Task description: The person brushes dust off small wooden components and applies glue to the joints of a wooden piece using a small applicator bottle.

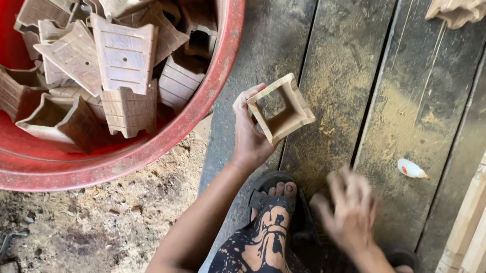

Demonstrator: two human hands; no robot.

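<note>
**Steady the frame, watch the edges**

At frame centre the left hand (250, 135) holds a small square wooden frame (281, 109), thumb and fingers clamped on its near wall, opening facing up. The right hand (349, 210), lower centre, is blurred; whether its fingers are apart or closed cannot be told. A red tub (227, 53) of similar pieces sits upper left, a glue bottle (411, 168) right of centre on the planks (369, 67). Best practice here, I judge: grip one wall firmly, keeping the joints unstrained
</note>
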